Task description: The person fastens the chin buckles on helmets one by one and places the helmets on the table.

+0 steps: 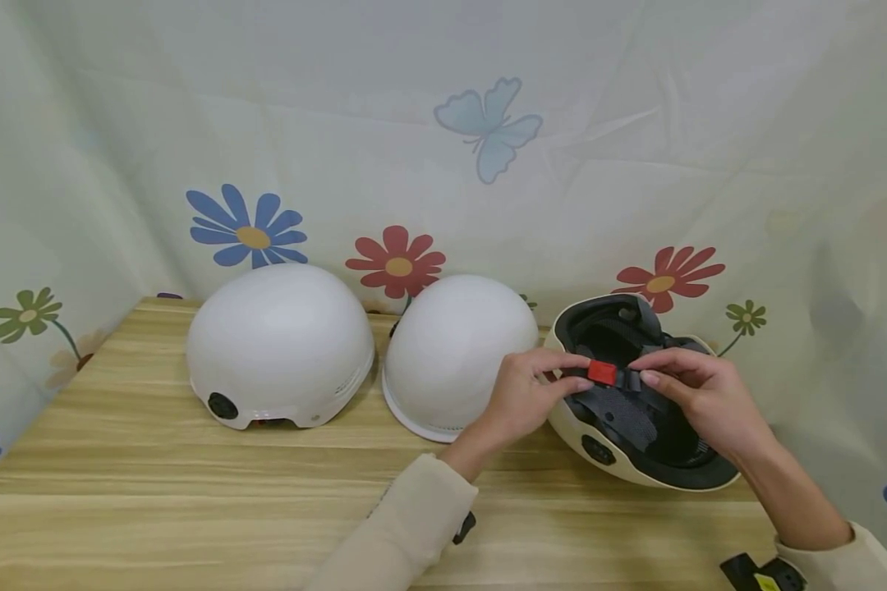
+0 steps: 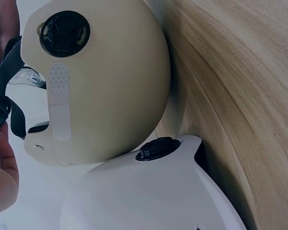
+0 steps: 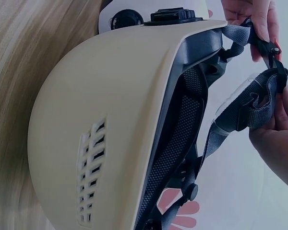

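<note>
A cream helmet (image 1: pixel 572 423) lies upside down on the right of the table, its black padded inside facing up. Over its opening runs a dark chin strap (image 3: pixel 225 112) with a red and black buckle (image 1: pixel 603 373). My left hand (image 1: pixel 526 384) pinches the red end of the buckle between thumb and fingers. On the buckle's other side my right hand (image 1: pixel 698 394) pinches the black end and the strap. In the right wrist view the two buckle parts meet between the hands; whether they are locked together I cannot tell.
Two white helmets stand dome up to the left: one (image 1: pixel 281 345) at the far left, another (image 1: pixel 461 353) beside the cream one. The wooden table (image 1: pixel 192 509) extends in front. A flowered cloth (image 1: pixel 325 148) hangs behind.
</note>
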A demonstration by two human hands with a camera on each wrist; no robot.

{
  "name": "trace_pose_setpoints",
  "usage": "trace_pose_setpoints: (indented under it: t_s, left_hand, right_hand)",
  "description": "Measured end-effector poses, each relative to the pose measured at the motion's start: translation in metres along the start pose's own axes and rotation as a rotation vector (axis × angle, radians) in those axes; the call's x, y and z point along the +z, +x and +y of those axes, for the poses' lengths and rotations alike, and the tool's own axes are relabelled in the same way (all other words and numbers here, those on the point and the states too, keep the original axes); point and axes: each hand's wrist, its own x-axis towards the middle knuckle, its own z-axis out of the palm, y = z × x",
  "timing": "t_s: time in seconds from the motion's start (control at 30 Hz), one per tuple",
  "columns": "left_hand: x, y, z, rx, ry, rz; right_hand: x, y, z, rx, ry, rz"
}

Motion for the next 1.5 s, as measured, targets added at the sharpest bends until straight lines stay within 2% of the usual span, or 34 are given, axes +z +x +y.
trace_pose_setpoints:
  t_s: [0.43,0.7,1.0,1.17,1.37,1.5]
  left_hand:
    - [0.001,-0.0012,0.0001,-0.005,0.005,0.018]
    - [0.001,-0.0015,-0.0016,-0.042,-0.022,0.028]
    - [0.0021,-0.0015,-0.0026,-0.039,-0.03,0.033]
    - [0.0012,-0.0016,-0.0016,-0.041,-0.022,0.019]
    - [-0.0019,0.0003,-0.0006,-0.078,-0.055,-0.024]
    - [-0.0036,-0.0002,0.0004,-0.114,-0.055,-0.033]
  right_hand:
    - [0.0013,-0.0001,-0.0004,0.002,0.002,0.004]
    - [0.0023,0.0006,-0.0004,0.009,0.005,0.003]
    - [-0.0024,-0.0028,-0.0055,0.055,-0.031,-0.084]
    - [-0.0029,-0.0036,-0.0071,0.034,-0.026,-0.126]
    - [-0.0012,-0.0041,-0.0074,-0.017,-0.097,-0.108]
    - [0.0005,-0.0038,-0.0091,-0.014,-0.118,-0.094]
